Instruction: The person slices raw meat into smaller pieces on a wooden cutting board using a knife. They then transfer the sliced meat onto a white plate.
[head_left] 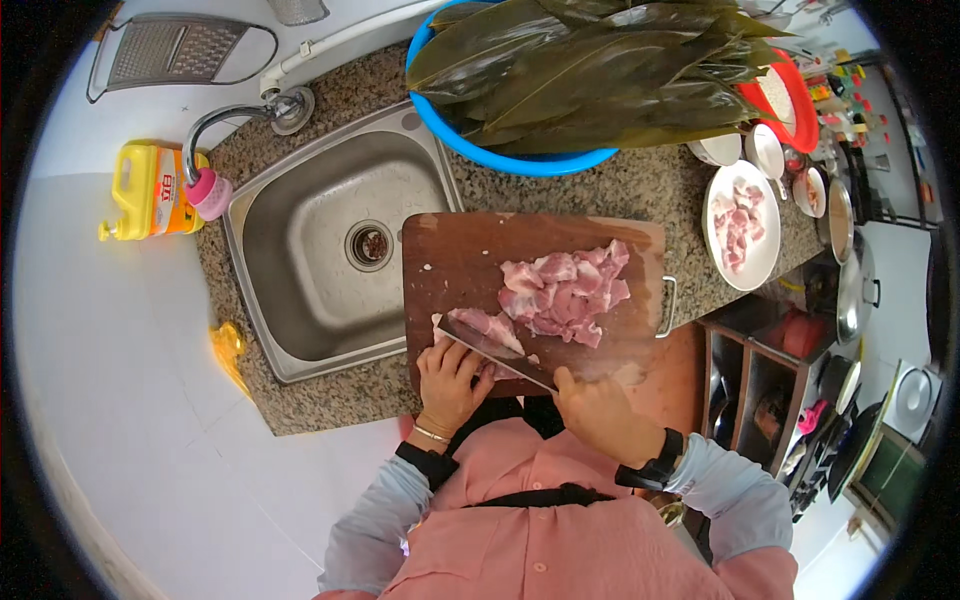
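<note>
My right fingers [572, 391] wrap around the handle end of the knife [497, 353]; my left fingers [451, 362] bend toward raw meat [503, 373] on the blade's near side, and I cannot tell whether they pinch it. On the cutting board [450, 250], a meat strip [489, 326] lies just beyond the blade, long axis roughly parallel, left fingers nearer. A yellow jug [140, 190] beside the sink [310, 220] bears a printed label [168, 190]

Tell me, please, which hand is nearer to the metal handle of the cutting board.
Right. The right hand, gripping the knife, is below and left of the metal handle; the left hand is farther left, across the cutting board.
</note>
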